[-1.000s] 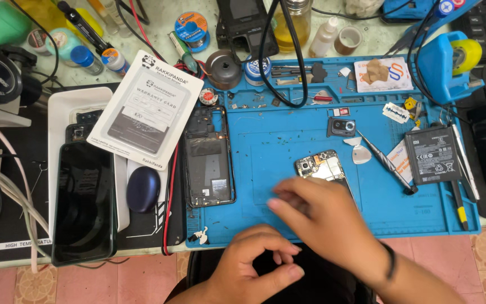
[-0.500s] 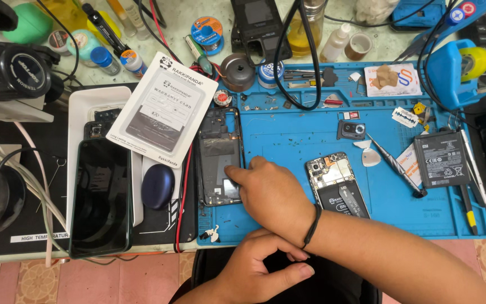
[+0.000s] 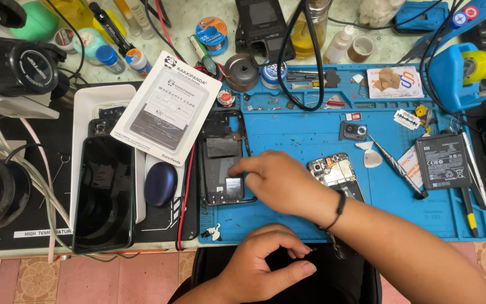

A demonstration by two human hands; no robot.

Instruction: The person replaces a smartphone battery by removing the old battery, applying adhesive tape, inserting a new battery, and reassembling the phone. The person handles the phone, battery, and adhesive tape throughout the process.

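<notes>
the right hand [image 3: 279, 183] is stretched across the blue work mat [image 3: 310, 132], fingers loosely bent, and its fingertips [image 3: 236, 170] are laid on the lower part of an opened black phone frame [image 3: 222, 157] that lies flat at the mat's left edge. nothing is seen gripped in this hand; only touch on the frame is shown. a dark band is worn at the wrist.

the left hand [image 3: 265, 264] is held below the mat's near edge, over a dark surface, with thumb and fingers curled into a loose ring. whether something small is pinched inside cannot be told.

just right of the right hand, partly covered by the wrist, a bare phone circuit board [image 3: 333, 170] is seen on the mat. further right are found a white plectrum-shaped pick [image 3: 371, 157], a thin metal tool [image 3: 397, 168], a small camera module [image 3: 354, 131] and a black flat battery [image 3: 442, 161]. left of the frame, a red cable [image 3: 187, 191] runs along the mat's edge, and a white printed card [image 3: 167, 112] overlaps the frame's upper left corner. beyond that lie a dark blue oval case [image 3: 160, 184] and a black phone [image 3: 103, 194] with its glass up, resting against a white tray [image 3: 99, 98]. a blue tape dispenser [image 3: 457, 73] stands at the upper right.
</notes>
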